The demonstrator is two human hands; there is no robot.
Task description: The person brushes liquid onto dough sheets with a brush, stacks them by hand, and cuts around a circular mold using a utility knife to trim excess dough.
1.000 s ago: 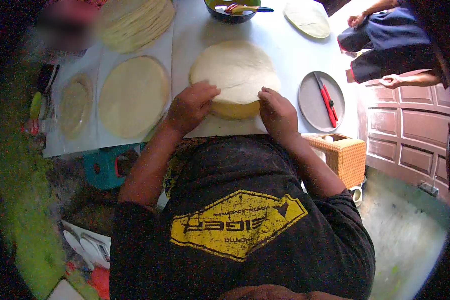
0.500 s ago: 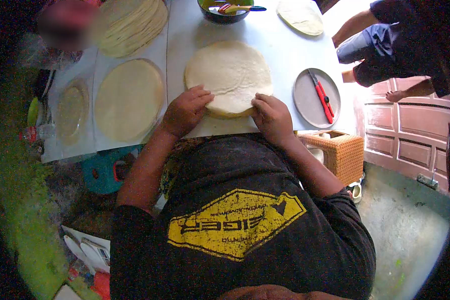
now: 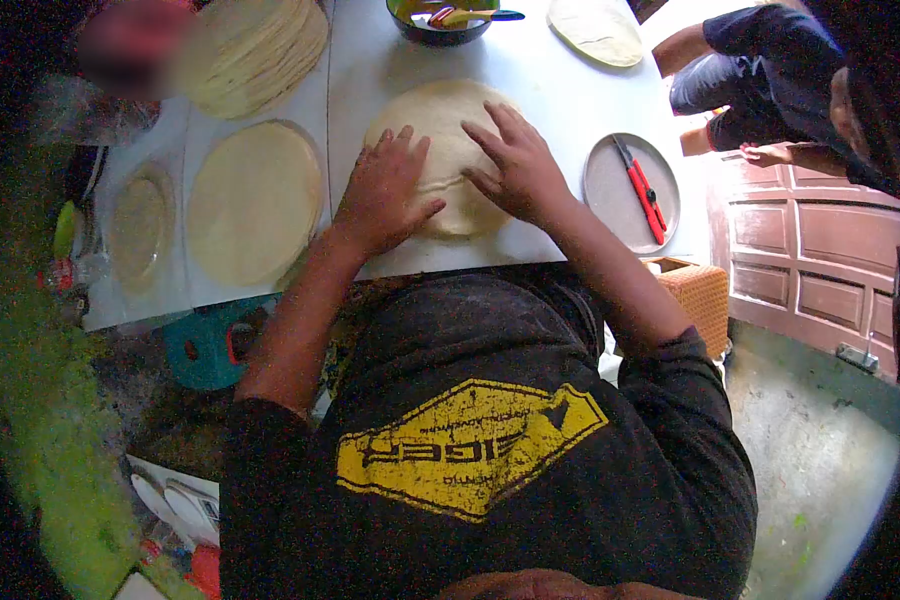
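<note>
A round, pale stack of flat dough sheets [image 3: 440, 105] lies on the white table in front of me, with a crease across its top. My left hand [image 3: 388, 190] rests on the left part of the dough, fingers spread. On the right part lies my right hand [image 3: 515, 165], its fingers apart too. Neither hand grips anything. To the left is another round dough sheet [image 3: 253, 205], and behind it a tall stack of thin rounds [image 3: 260, 55].
A dark bowl [image 3: 440, 32] with a brush stands at the back. On the right, a grey plate [image 3: 610, 215] holds a red-handled cutter [image 3: 647, 200]. Another dough round [image 3: 598, 30] lies at the far right. A clear oval dish [image 3: 142, 225] is leftmost. A person [image 3: 760, 90] stands at right.
Both hands have let go of the dough's near edge and moved forward onto its top, fingers now spread. The other person at the right has shifted slightly.
</note>
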